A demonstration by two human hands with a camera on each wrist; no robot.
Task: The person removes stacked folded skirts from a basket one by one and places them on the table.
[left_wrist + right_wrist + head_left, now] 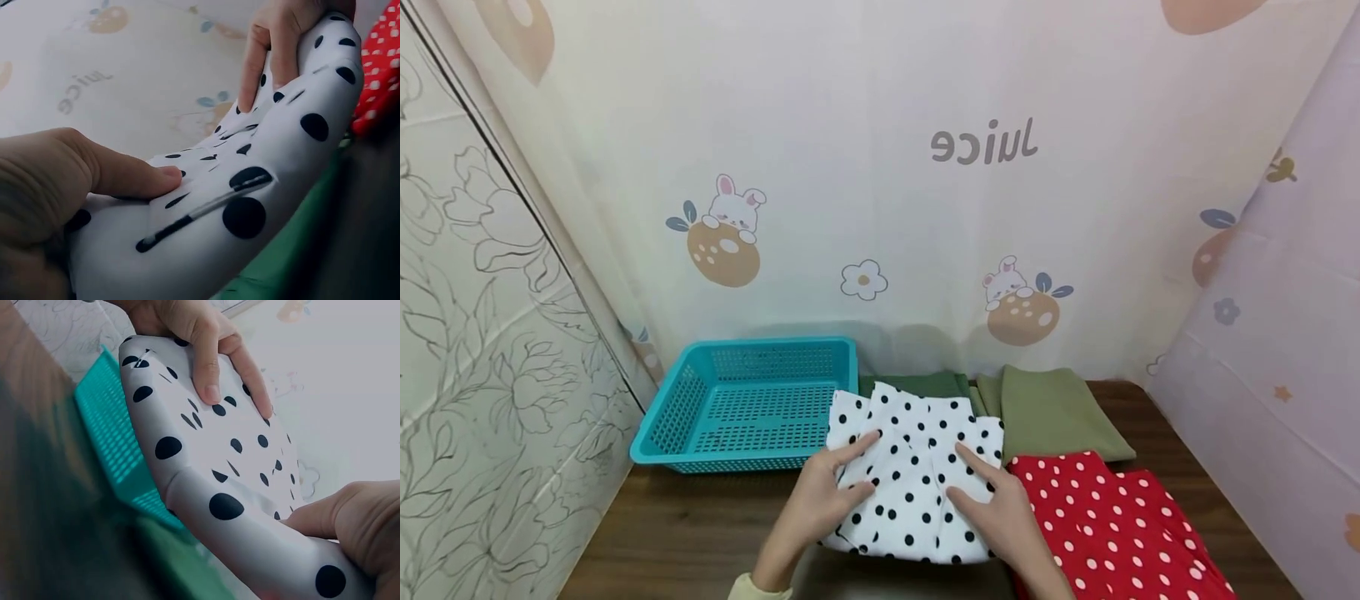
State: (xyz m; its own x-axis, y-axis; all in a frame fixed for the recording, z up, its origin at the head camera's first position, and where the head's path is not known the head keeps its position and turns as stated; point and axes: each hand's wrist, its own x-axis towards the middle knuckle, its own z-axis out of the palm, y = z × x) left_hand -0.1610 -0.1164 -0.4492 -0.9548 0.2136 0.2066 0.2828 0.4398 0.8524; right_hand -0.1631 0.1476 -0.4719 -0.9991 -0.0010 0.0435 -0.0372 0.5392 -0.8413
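A folded white polka-dot cloth (910,500) with black spots is held up in front of me between both hands. My left hand (823,492) grips its left side, with thumb and forefinger spread on the top face and the other fingers hidden beneath. On the opposite side my right hand (1000,508) grips it the same way. In the left wrist view, the cloth (275,144) slopes between the two hands, its thick folded edge rounded. From the right wrist, the left hand's fingers (206,369) lie on the dotted top face.
A teal plastic basket (760,408) stands at the back left of the brown wooden table (647,533). Behind the dotted cloth lies dark green fabric (917,385). Folded olive fabric (1060,412) and red fabric with white dots (1112,525) lie to the right. Printed curtains (865,192) enclose the table.
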